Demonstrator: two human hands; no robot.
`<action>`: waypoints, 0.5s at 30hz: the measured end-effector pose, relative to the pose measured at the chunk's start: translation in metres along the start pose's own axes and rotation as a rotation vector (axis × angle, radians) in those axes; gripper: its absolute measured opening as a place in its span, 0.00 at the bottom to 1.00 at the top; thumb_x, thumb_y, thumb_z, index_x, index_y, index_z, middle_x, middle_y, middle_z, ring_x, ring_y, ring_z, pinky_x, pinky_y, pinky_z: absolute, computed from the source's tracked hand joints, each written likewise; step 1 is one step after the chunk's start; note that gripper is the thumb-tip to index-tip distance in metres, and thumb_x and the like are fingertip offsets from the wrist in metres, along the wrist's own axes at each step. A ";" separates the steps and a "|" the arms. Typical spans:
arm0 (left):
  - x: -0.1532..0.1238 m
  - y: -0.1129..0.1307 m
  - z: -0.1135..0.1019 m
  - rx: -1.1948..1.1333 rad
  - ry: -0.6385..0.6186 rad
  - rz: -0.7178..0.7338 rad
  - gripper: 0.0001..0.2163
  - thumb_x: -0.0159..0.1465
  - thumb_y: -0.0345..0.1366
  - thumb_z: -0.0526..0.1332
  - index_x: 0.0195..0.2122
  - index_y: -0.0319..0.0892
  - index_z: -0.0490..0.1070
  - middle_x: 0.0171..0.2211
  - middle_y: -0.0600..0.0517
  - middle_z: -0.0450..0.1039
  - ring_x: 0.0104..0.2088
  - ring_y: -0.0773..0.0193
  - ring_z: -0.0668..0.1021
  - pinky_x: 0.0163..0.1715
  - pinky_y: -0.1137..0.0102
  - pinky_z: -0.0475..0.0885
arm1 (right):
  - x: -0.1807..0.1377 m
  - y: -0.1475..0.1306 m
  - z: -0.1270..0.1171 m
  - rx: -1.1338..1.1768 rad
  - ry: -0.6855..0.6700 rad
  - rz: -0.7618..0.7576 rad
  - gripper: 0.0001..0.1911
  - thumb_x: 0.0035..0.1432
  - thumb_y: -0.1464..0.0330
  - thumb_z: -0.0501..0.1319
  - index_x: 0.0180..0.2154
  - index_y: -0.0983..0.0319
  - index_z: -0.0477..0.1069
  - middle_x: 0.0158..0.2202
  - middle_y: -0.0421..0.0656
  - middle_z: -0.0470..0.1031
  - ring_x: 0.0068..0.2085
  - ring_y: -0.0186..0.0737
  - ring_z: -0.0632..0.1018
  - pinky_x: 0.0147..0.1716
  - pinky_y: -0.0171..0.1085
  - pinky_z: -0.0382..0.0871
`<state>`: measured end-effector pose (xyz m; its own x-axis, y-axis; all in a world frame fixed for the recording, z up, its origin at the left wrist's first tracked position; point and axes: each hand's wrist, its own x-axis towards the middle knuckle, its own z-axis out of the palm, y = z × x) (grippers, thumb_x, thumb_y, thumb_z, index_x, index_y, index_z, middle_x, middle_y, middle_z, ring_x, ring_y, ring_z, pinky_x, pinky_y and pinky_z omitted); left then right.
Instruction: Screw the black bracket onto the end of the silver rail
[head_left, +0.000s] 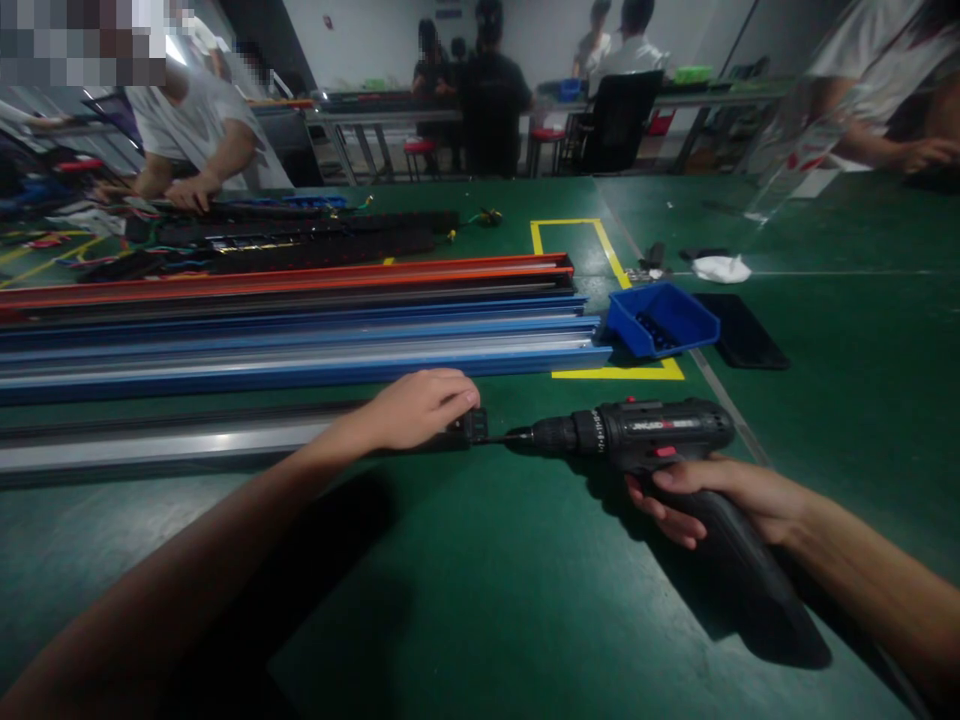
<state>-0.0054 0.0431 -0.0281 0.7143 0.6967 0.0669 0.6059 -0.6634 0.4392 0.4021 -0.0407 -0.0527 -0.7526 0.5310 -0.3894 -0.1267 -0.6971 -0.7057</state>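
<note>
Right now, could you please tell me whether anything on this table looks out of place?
Slightly: the blue bin straddles the yellow tape outline instead of sitting inside, and a crumpled white wad lies loose beyond it. No spill shows.

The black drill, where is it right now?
In the head view, the black drill is right of centre, gripped in the right hand, pointing left at the end of the silver rail under the left hand.

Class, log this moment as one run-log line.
left grip: on rail end | right grip: holding drill | drill bit: at rail end, contact unclear | blue bin: beyond drill
</note>
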 end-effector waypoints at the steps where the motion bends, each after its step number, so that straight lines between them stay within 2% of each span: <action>1: 0.000 0.000 0.000 0.001 0.001 0.002 0.20 0.80 0.45 0.48 0.47 0.44 0.80 0.46 0.48 0.81 0.45 0.58 0.81 0.47 0.65 0.72 | 0.000 0.000 0.000 0.000 -0.004 0.004 0.14 0.66 0.64 0.71 0.46 0.68 0.83 0.37 0.44 0.78 0.26 0.26 0.73 0.30 0.30 0.77; 15: 0.001 0.001 0.000 -0.002 -0.014 -0.021 0.20 0.80 0.45 0.48 0.46 0.43 0.79 0.45 0.48 0.80 0.46 0.57 0.80 0.49 0.63 0.72 | 0.001 0.000 -0.001 -0.001 -0.020 -0.018 0.13 0.67 0.64 0.70 0.46 0.69 0.82 0.37 0.45 0.79 0.26 0.27 0.74 0.31 0.30 0.77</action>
<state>-0.0043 0.0435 -0.0277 0.7063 0.7064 0.0457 0.6199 -0.6484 0.4419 0.4019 -0.0398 -0.0532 -0.7631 0.5337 -0.3644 -0.1399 -0.6869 -0.7132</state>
